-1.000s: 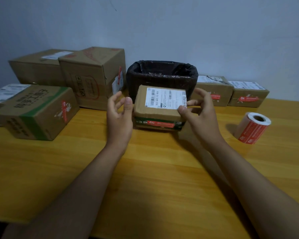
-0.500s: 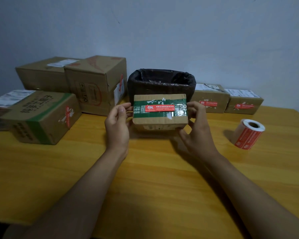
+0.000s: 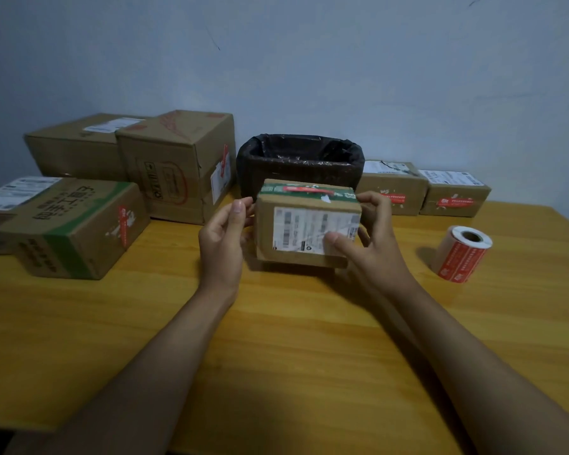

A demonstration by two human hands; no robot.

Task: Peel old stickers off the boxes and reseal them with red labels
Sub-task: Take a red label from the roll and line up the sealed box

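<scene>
I hold the small cardboard box point(image 3: 307, 224) between my two hands, lifted just above the bench point(image 3: 276, 339), in front of the black-lined bin point(image 3: 299, 162). My left hand point(image 3: 222, 239) has its fingers curled against the box's left end, thumb up at the top corner. My right hand point(image 3: 373, 236) wraps the right end, fingers over the top edge and thumb pressed on the face turned toward me. So each grip is closed on the box.

That face carries a white shipping label point(image 3: 314, 231) with barcodes; its print is too blurred to read. On the top side a red sticker point(image 3: 306, 191) lies across green tape; its white writing is unreadable too.

A roll of red labels point(image 3: 462, 252) lies on its side to my right, well apart from the box. Behind it two small boxes point(image 3: 422, 190) wear red stickers on their fronts and white labels on top. On my left, a green-banded carton point(image 3: 76, 224) shows Chinese characters along its top edge and a red sticker on its end. Beside it a taller carton point(image 3: 178, 165) has a red printed emblem on its side, and another carton point(image 3: 76, 147) sits behind.
</scene>
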